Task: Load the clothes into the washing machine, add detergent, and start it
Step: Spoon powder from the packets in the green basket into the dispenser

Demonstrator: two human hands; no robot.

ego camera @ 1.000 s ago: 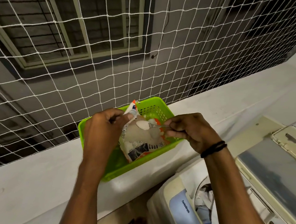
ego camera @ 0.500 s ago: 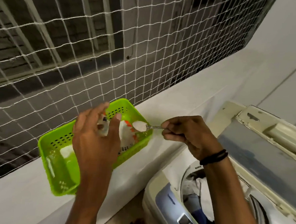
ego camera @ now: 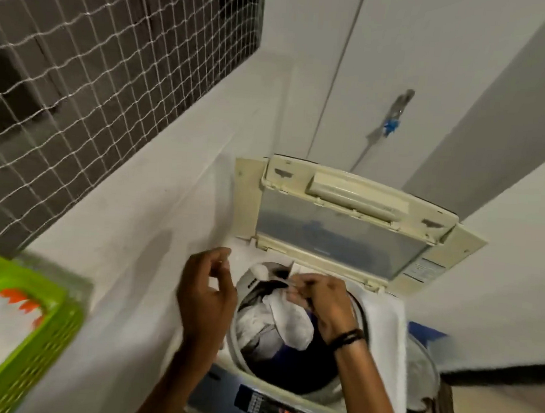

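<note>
Right hand [ego camera: 319, 301] now over drum [ego camera: 247, 287], spoon [ego camera: 261, 271] blurred.

Green basket [ego camera: 49, 346] on ledge [ego camera: 142, 230]; netting [ego camera: 97, 84] above; wall tap [ego camera: 398, 112].

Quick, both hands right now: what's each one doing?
Left hand: open, loosely curled, empty.
Right hand: pinching thin metal spoon, bowl heaped white.

R hand [ego camera: 319, 300] pinches spoon [ego camera: 261, 271] w/ powder over clothes [ego camera: 289, 322] in washer drum [ego camera: 289, 375]; L hand [ego camera: 206, 295] loose beside; lid [ego camera: 343, 233] up.
</note>
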